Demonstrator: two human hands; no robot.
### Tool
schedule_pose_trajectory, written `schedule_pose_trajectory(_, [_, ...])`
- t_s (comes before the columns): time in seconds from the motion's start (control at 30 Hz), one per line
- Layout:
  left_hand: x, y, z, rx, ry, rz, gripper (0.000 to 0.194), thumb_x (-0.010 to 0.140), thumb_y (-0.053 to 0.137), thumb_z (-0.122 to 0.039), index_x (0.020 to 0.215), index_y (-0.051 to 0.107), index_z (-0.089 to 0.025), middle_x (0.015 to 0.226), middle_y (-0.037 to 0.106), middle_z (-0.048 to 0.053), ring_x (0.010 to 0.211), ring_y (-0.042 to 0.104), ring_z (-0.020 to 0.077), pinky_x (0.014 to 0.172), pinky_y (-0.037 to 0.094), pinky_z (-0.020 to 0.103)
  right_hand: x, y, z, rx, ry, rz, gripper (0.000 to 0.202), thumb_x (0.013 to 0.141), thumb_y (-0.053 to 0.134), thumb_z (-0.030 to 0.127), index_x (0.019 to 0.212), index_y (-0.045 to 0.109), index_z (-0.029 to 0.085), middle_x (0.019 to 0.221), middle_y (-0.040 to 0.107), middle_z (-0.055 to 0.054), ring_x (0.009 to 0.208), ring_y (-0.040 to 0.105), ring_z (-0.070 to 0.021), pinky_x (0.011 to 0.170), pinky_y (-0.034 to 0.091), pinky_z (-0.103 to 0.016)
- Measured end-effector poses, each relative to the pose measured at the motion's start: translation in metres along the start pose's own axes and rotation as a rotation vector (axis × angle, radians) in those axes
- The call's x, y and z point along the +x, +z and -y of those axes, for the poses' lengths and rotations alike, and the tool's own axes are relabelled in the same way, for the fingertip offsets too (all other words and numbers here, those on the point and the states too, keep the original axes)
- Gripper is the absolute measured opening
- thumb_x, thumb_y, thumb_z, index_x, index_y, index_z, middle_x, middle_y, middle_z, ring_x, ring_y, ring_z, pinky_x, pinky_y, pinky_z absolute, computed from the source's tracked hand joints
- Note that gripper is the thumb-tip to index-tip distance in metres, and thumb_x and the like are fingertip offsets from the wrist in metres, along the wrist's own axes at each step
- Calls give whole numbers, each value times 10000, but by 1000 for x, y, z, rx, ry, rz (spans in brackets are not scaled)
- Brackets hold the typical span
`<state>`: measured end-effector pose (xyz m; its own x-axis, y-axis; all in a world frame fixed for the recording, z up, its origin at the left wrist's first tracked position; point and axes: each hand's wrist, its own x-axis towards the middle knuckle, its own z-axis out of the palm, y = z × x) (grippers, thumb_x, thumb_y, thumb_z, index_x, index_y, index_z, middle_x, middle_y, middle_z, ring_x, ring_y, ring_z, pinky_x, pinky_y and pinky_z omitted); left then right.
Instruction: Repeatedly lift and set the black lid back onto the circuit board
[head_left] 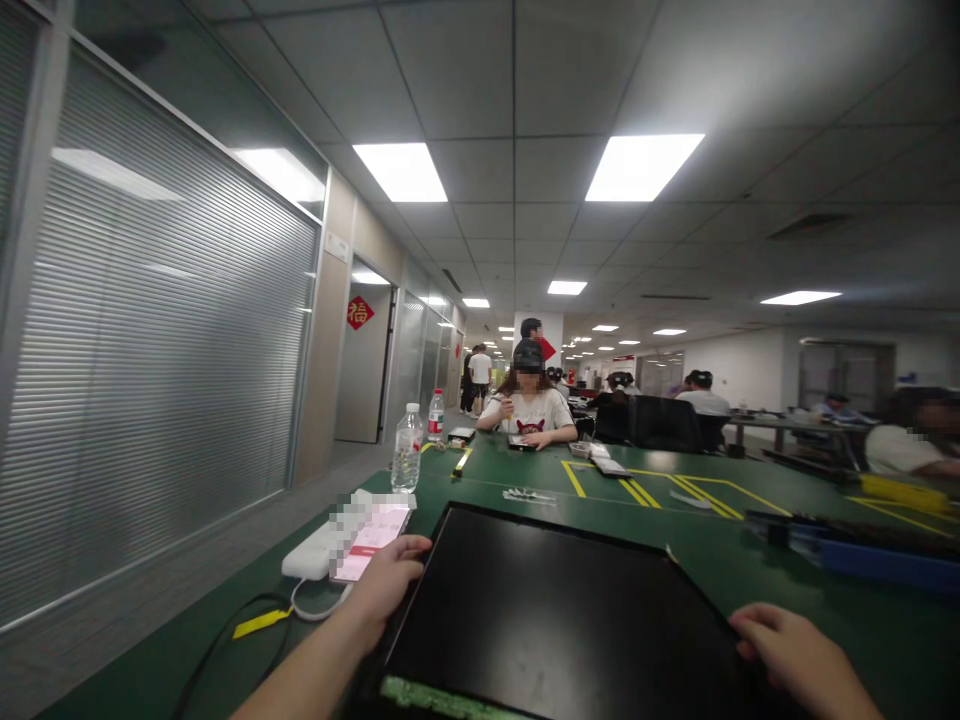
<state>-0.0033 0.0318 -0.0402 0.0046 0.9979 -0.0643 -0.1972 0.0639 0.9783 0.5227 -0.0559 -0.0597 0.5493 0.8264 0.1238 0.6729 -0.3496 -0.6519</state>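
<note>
A flat black display panel (562,610) lies in front of me over the green table, with a green circuit board strip (442,698) along its near edge. My left hand (394,575) is closed on the panel's left edge, fingertips at the frame. At the right edge, my right hand (780,640) has its fingers closed in a pinch on the rim; its thumb side is partly hidden. A small pale tab (671,553) sticks up at the panel's far right corner. Beside my left hand lies a phone with a lit pink screen (373,540).
A white power bank (311,550) with a cable lies at the left, near a clear water bottle (406,450). A black strap with a yellow tag (261,624) lies closer. Across the green table (480,475) sits a person (527,410). A blue tray (885,565) stands at right.
</note>
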Motion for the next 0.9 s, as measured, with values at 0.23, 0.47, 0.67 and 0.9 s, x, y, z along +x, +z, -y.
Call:
schedule_pose_trajectory(0.23, [0,9,-2,-120,-146,-5,346,795,588,60,1041,610,-183,635,735,-8,533,725,203,564,573,289,-3,-4,2,-3,13,2,335,680,518,526,748,744,288,706,808,-56,602,718,-287,645,522,-399])
schedule_pose_trajectory(0.47, [-5,9,-3,-179,-198,40,532,785,711,36,1244,552,-184,676,762,-18,492,738,218,529,597,305,-5,-4,3,-7,15,-2,328,707,525,507,764,753,278,713,812,-55,610,726,-287,661,540,-399])
schedule_pose_trajectory(0.67, [-10,6,-5,-165,-207,85,731,758,842,-43,1393,509,-186,719,815,-2,521,776,247,536,626,328,-4,-3,2,3,19,-7,347,754,488,493,765,757,275,710,805,-70,592,717,-272,633,544,-384])
schedule_pose_trajectory(0.9, [-15,7,-9,-133,-205,141,831,671,940,-77,1400,545,-120,691,826,28,584,804,277,593,656,352,-6,-6,4,11,18,9,326,718,557,501,770,778,266,735,814,-75,595,722,-276,637,552,-379])
